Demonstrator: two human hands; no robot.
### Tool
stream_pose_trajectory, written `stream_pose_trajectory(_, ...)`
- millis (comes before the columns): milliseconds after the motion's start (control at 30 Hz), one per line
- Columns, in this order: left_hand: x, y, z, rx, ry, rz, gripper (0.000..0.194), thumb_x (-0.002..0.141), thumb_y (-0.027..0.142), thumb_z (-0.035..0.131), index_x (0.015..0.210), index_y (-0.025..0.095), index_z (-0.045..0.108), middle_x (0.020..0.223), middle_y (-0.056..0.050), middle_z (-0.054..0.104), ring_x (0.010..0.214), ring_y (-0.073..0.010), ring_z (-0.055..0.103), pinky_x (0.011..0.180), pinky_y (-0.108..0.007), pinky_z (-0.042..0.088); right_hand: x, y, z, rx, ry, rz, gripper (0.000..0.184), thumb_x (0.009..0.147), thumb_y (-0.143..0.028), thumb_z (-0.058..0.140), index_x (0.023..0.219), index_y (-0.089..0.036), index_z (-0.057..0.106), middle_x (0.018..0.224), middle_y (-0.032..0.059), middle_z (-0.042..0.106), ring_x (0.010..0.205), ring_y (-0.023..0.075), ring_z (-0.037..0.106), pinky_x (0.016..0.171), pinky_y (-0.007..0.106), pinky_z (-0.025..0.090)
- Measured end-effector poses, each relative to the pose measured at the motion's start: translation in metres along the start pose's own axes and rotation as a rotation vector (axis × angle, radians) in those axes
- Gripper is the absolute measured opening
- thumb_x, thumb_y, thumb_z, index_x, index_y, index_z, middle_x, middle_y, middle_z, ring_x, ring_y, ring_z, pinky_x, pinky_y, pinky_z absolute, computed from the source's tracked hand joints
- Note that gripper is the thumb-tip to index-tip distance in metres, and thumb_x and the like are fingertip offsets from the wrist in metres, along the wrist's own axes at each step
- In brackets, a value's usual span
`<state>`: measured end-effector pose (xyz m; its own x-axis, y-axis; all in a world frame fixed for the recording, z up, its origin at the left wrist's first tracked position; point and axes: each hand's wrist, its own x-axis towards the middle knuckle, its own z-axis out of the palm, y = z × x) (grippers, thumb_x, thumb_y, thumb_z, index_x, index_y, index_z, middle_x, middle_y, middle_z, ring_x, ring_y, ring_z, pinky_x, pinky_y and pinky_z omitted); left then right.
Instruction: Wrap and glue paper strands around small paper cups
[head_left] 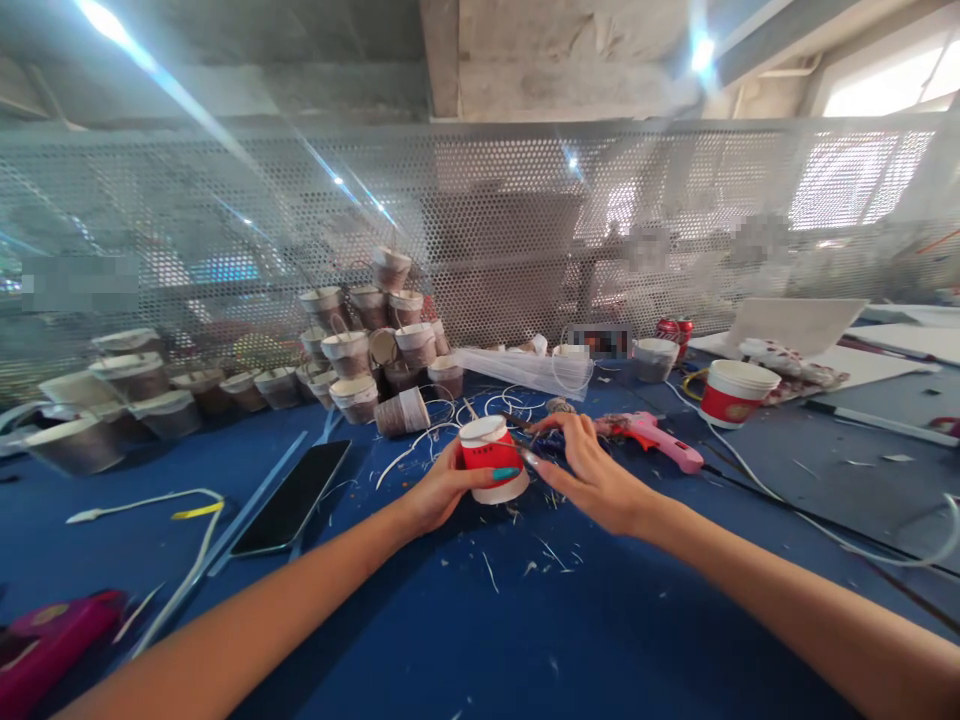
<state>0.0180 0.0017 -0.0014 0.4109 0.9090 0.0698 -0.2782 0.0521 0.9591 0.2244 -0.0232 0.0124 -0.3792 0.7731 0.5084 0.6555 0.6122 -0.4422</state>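
A small red and white paper cup (491,458) is in my left hand (439,488), which wraps round its left side with the thumb across the front. The cup stands upright with its white rim on top and a wider white end below. My right hand (589,465) is at the cup's right side, thumb and fingers drawn close together by the wall. A thin brownish strand or tool tip runs across the cup towards those fingers; what they pinch is too small to make out. Just beyond the right hand lies a pink glue gun (667,445).
Several brown-wrapped pots (356,397) are piled at the back left. A phone (294,498) lies left of my hands, a magenta glue gun (60,640) at the near left. To the right are another red and white cup (735,395), a red can (677,336) and cables. A perforated screen (495,230) stands behind.
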Motion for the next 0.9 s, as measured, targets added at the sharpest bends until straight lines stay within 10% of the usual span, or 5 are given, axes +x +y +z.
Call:
stream_pose_trajectory(200, 0.000, 0.000, -0.001, 0.040, -0.021, 0.012, 0.057, 0.049, 0.020, 0.079, 0.101, 0.011, 0.058, 0.096, -0.010, 0.066, 0.091, -0.0247, 0.060, 0.086, -0.039, 0.041, -0.001, 0.002, 0.005, 0.148, -0.166, 0.043, 0.043, 0.085, -0.052, 0.035, 0.106, -0.015, 0.040, 0.100, 0.0117, 0.050, 0.096, 0.0223, 0.043, 0.085, 0.040, 0.040)
stream_pose_trajectory(433, -0.001, -0.002, -0.003, 0.026, -0.033, 0.020, 0.052, 0.053, 0.014, 0.076, 0.102, 0.012, 0.057, 0.102, -0.011, 0.065, 0.098, -0.0263, 0.059, 0.094, -0.043, 0.037, 0.004, 0.007, 0.004, 0.157, -0.085, -0.068, 0.036, 0.086, -0.049, 0.040, 0.068, -0.019, 0.049, 0.069, 0.0042, 0.053, 0.076, 0.0180, 0.043, 0.068, 0.032, 0.038)
stream_pose_trajectory(900, -0.001, -0.002, -0.001, 0.124, -0.037, -0.012, 0.059, 0.053, 0.020, 0.078, 0.107, 0.013, 0.055, 0.107, -0.012, 0.064, 0.098, -0.0262, 0.059, 0.092, -0.042, 0.040, 0.012, 0.010, 0.006, 0.669, 0.185, 0.195, 0.029, 0.078, -0.043, 0.052, 0.063, -0.019, 0.049, 0.056, -0.0037, 0.046, 0.050, 0.0081, 0.035, 0.049, 0.024, 0.027)
